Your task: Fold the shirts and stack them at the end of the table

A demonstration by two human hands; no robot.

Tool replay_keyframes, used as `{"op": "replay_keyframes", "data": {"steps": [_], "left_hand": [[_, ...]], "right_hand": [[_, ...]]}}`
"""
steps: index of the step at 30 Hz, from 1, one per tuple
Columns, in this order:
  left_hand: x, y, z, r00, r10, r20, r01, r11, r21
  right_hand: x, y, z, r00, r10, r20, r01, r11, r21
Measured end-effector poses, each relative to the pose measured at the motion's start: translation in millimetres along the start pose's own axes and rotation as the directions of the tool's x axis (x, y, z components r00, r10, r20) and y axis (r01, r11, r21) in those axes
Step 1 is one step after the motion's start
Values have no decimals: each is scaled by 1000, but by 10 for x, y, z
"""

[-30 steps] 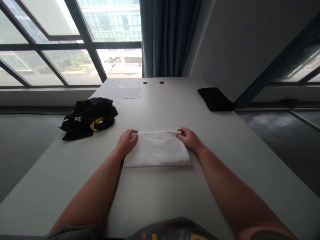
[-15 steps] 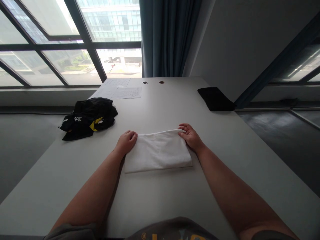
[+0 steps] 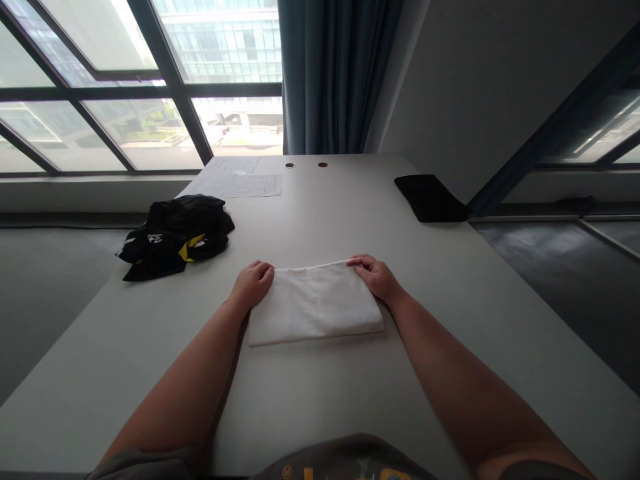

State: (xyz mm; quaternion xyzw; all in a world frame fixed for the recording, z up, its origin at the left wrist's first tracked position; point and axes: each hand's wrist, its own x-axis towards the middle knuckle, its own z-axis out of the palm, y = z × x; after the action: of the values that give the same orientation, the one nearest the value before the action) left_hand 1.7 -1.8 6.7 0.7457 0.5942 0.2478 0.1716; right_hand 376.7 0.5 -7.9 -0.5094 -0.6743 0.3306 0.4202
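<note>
Left grip (image 3: pixel 251 285): closed, fingers curled and thumb tucked alongside them, with hold of the far left corner of the cloth.
Right grip (image 3: pixel 380 279): fingers bent over the far right corner of the cloth, touching it; whether thumb and fingers pinch the fabric between them cannot be told.
White cloth (image 3: pixel 316 303): lying folded into a flat, roughly rectangular shape on the bench, between the two forearms; its far edge slants a little, the right end farther from the body than the left, and faint creases run across the middle.
Bench (image 3: pixel 320 393): long, white and smooth, stretching from the body toward the window side of the room.
Black garment (image 3: pixel 173 230): crumpled in a heap near the left edge, beyond the left hand and apart from it, with white lettering and a yellow patch (image 3: pixel 188 250) showing.
Black flat item (image 3: pixel 431 199): by the right edge, farther off than the right hand.
Papers (image 3: pixel 255 186): flat at the far left, printing too small to read.
Round fittings (image 3: pixel 323 165): two, side by side near the far end.
Curtain (image 3: pixel 330 80): blue, hanging behind the far end, right of the window (image 3: pixel 237 123).
</note>
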Motion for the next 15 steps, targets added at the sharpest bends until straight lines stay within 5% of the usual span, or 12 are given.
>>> {"op": "replay_keyframes", "data": {"steps": [15], "left_hand": [[3,-14,-3,1000,6,6,-6,1000,-2]], "right_hand": [[-2,-13,-4,1000,18,25,-18,1000,-8]]}}
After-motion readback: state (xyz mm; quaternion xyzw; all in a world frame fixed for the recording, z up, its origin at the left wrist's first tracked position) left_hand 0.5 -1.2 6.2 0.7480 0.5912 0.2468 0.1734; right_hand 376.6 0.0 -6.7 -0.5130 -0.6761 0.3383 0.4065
